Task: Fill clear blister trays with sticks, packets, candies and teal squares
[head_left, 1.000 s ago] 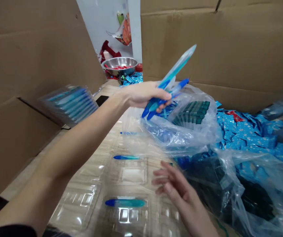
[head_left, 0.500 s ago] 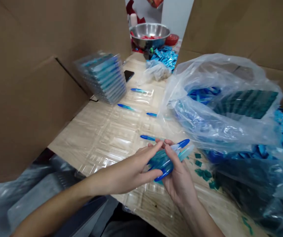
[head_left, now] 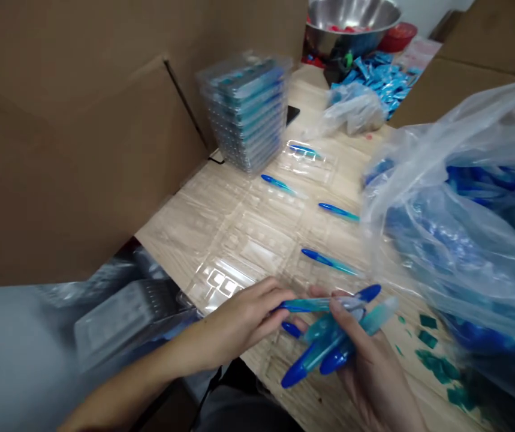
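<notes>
My right hand [head_left: 376, 366] grips a bundle of blue and teal toothbrushes [head_left: 329, 345] near the table's front edge. My left hand [head_left: 243, 321] pinches one toothbrush [head_left: 320, 305] at the top of that bundle. Beneath both hands lie clear plastic blister trays [head_left: 248, 240] spread over the wooden table [head_left: 185, 219]. Several trays farther back each hold a single toothbrush [head_left: 329, 261].
A stack of filled blister packs [head_left: 248, 108] stands at the back left against cardboard walls [head_left: 72, 132]. A large clear bag of blue items [head_left: 464, 216] fills the right. A steel bowl [head_left: 351, 21] and blue packets [head_left: 381, 75] sit far back. Green bits [head_left: 432, 342] litter the right front.
The toothbrushes passed from my left hand, held high by the bag, down into my right hand. My left hand now draws one out. The view has swung left and downward.
</notes>
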The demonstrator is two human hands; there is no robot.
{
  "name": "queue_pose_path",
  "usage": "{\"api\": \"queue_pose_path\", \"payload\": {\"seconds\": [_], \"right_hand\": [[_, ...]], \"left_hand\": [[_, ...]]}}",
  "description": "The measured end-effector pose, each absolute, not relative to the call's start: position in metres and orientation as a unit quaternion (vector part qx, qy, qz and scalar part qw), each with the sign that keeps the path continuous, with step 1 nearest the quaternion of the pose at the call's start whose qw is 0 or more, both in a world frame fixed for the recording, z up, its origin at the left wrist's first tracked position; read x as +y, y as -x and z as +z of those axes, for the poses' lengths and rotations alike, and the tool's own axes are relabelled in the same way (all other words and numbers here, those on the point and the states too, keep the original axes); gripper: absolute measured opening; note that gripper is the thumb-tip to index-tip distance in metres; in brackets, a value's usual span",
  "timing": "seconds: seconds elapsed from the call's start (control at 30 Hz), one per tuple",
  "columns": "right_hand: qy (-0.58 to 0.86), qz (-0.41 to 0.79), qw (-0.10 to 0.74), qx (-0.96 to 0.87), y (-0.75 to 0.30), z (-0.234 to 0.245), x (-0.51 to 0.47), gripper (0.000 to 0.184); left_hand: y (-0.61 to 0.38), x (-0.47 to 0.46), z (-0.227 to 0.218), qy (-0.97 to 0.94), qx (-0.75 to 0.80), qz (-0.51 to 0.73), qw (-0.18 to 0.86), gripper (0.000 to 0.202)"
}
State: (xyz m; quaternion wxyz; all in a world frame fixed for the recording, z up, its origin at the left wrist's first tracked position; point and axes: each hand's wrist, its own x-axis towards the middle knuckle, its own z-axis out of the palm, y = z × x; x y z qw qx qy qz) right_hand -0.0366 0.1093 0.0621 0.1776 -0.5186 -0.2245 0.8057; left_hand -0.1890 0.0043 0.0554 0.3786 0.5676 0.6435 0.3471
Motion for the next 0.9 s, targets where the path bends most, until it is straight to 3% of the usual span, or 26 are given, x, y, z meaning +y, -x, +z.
{"api": "queue_pose_path", "payload": {"seconds": [0.13,0.3,0.37,0.7,0.8,0.9], "right_hand": [[0.553,0.791,0.167,-0.202,0.032,0.061,0.106,0.048],[0.560,0.791,0.152,-0.197,0.029,0.058,0.114,0.050],[0.561,0.793,0.144,-0.187,0.028,0.055,0.115,0.049],[0.575,0.788,0.137,-0.173,0.027,0.052,0.117,0.045],[0.556,0.802,0.144,-0.168,0.031,0.054,0.116,0.039],[0.524,0.820,0.167,-0.160,0.036,0.057,0.114,0.032]], "left_hand": [[0.227,0.001,0.042,-0.537,0.689,0.355,0.334,0.024],[0.291,0.022,0.014,-0.578,0.727,0.350,0.123,0.021],[0.308,0.031,0.008,-0.616,0.719,0.310,0.085,0.022],[0.327,0.052,-0.021,-0.642,0.736,0.215,-0.008,0.031],[0.326,0.053,-0.023,-0.659,0.730,0.181,0.007,0.039],[0.306,0.046,-0.005,-0.634,0.738,0.229,0.043,0.041]]}}
